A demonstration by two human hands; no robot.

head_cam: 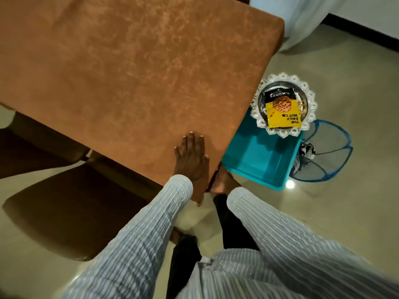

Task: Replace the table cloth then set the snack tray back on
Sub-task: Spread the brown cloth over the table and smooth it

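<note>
The left hand (pixel 191 157) is lying flat, fingers straight and together, pressing the brown table cloth (pixel 129 72) down at the near corner of the table in the lower middle of the frame. Just right of it, the right hand (pixel 222 180) is reaching below the table edge at that same corner; its fingers are hidden behind the cloth's hanging edge, so whether it is gripping anything cannot be told. Both striped sleeves (pixel 269 229) are running back toward the bottom of the frame. Outward and to the upper right of the hands, the round silver snack tray (pixel 311 98) is sitting off the table on the far corner of a teal bin (pixel 259 156), carrying 1 yellow almond packet (pixel 282 112) whose long axis is running up and down the frame. The right hand is the nearer one, so the tray pickup looks like a reach up and rightward from it.
</note>
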